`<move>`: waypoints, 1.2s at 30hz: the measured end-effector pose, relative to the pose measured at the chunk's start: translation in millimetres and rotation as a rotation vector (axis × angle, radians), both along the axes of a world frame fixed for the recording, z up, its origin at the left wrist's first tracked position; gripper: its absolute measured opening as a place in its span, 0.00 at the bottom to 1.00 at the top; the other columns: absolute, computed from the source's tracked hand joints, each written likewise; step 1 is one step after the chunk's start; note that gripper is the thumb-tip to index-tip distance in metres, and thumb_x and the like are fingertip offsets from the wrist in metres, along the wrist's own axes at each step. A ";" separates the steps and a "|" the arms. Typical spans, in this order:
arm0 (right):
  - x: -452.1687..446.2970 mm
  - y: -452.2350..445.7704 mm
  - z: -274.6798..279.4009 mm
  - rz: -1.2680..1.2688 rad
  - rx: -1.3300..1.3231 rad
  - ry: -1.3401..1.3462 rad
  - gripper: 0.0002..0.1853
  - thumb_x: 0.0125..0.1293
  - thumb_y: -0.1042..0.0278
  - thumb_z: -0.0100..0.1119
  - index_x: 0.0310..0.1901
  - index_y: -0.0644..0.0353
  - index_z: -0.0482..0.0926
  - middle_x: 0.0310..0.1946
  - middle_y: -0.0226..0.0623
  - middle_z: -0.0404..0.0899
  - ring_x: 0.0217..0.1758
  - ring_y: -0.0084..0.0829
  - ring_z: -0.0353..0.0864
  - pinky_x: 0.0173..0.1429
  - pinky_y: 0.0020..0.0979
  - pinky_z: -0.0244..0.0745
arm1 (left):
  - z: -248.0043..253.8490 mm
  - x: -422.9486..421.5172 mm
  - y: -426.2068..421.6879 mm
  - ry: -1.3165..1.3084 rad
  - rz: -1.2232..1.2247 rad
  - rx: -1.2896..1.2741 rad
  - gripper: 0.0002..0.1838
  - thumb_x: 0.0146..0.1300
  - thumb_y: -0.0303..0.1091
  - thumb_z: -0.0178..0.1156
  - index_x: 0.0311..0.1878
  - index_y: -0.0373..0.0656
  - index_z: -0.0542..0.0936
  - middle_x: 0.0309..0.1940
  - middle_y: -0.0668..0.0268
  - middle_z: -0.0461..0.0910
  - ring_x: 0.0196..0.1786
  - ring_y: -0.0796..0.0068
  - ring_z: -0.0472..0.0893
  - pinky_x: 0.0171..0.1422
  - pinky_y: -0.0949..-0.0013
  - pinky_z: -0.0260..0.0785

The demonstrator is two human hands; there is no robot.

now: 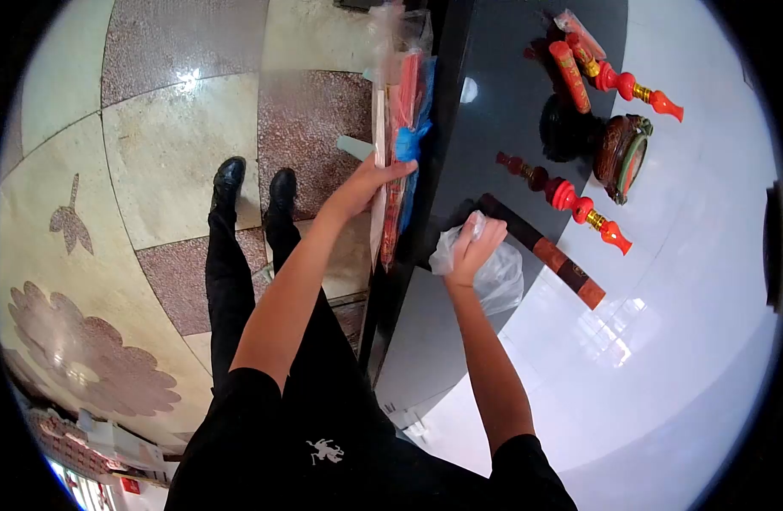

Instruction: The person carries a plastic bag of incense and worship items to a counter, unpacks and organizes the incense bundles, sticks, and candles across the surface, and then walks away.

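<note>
My left hand (362, 186) is closed round a long bundle of packaged sticks (387, 213), which look like incense, beside the dark shelf's edge. Clear wrapping and red paper show on the bundle, and a crumpled blue plastic bag (408, 143) lies against it just past my fingers. My right hand (477, 249), over the dark shelf, has its fingers closed on a translucent plastic bag (500, 285). Right beside that hand lies a long, narrow brown box (549, 253) with a dark band near one end.
On the dark shelf (502, 111) stand two red-and-gold candlestick-like ornaments (570, 200), a brown incense-burner-like pot (620, 157) and a red cylinder (570, 77). A white tiled wall (681, 281) rises behind. Patterned floor tiles (178, 153) lie below, with my shoes on them.
</note>
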State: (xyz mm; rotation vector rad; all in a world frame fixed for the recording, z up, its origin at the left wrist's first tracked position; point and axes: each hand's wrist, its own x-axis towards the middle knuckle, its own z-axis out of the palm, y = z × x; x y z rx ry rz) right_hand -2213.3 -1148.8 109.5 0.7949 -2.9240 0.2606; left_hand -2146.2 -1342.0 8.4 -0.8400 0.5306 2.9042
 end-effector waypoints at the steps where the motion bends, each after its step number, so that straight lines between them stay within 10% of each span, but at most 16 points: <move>1: 0.1 -0.3 -1.4 0.003 -0.022 -0.009 0.13 0.71 0.66 0.56 0.35 0.67 0.70 0.35 0.52 0.65 0.42 0.52 0.66 0.49 0.47 0.60 | -3.7 -3.9 0.6 -0.038 0.010 0.060 0.26 0.70 0.57 0.59 0.54 0.43 0.76 0.46 0.70 0.78 0.50 0.77 0.77 0.59 0.68 0.69; 4: 2.0 0.8 -3.4 -0.001 -0.052 -0.037 0.12 0.71 0.66 0.55 0.35 0.67 0.69 0.35 0.51 0.64 0.43 0.52 0.65 0.50 0.47 0.59 | 6.1 -24.3 4.4 -0.205 0.105 0.016 0.42 0.71 0.76 0.31 0.46 0.44 0.78 0.38 0.73 0.76 0.46 0.79 0.74 0.53 0.68 0.68; 12: 1.5 3.2 -3.0 -0.018 -0.019 -0.061 0.15 0.76 0.62 0.49 0.38 0.67 0.66 0.37 0.47 0.62 0.44 0.45 0.64 0.53 0.42 0.59 | -19.1 -34.8 42.5 -0.102 0.199 -0.737 0.17 0.75 0.39 0.52 0.57 0.39 0.78 0.51 0.53 0.76 0.51 0.60 0.79 0.59 0.60 0.71; 16: 1.0 11.2 -5.1 -0.011 -0.014 -0.073 0.15 0.75 0.62 0.50 0.37 0.67 0.66 0.37 0.46 0.61 0.43 0.45 0.64 0.53 0.42 0.59 | -9.6 -35.0 31.6 -0.080 0.298 -1.094 0.20 0.67 0.26 0.55 0.62 0.37 0.75 0.52 0.47 0.76 0.55 0.46 0.78 0.61 0.56 0.72; 22: 3.8 11.9 -5.1 -0.054 -0.036 -0.077 0.13 0.69 0.64 0.55 0.35 0.67 0.68 0.36 0.50 0.64 0.43 0.51 0.65 0.51 0.46 0.59 | -5.8 -37.8 22.1 -0.021 0.024 -0.855 0.23 0.73 0.28 0.47 0.69 0.40 0.70 0.64 0.55 0.74 0.63 0.55 0.75 0.69 0.62 0.67; 27: 1.8 15.0 -1.5 0.038 0.017 -0.051 0.12 0.69 0.65 0.55 0.35 0.67 0.71 0.36 0.53 0.66 0.43 0.53 0.65 0.51 0.49 0.59 | 9.9 -61.9 13.5 -0.304 -0.232 0.101 0.25 0.75 0.34 0.49 0.73 0.40 0.69 0.69 0.57 0.73 0.68 0.61 0.71 0.73 0.61 0.61; 31: 2.9 9.5 -2.1 0.050 0.029 -0.057 0.11 0.68 0.65 0.54 0.36 0.66 0.73 0.35 0.54 0.68 0.43 0.55 0.66 0.49 0.51 0.59 | -20.3 -75.9 -12.5 -0.108 -0.553 -0.103 0.23 0.73 0.37 0.51 0.68 0.39 0.73 0.60 0.58 0.77 0.61 0.62 0.76 0.66 0.60 0.67; 36: -2.1 -5.0 7.3 0.106 0.007 -0.064 0.07 0.65 0.68 0.57 0.37 0.63 0.74 0.36 0.51 0.69 0.42 0.52 0.67 0.47 0.47 0.59 | 11.6 -102.2 -107.6 -0.114 0.353 -0.842 0.15 0.64 0.31 0.59 0.53 0.38 0.81 0.40 0.63 0.83 0.45 0.71 0.83 0.48 0.66 0.77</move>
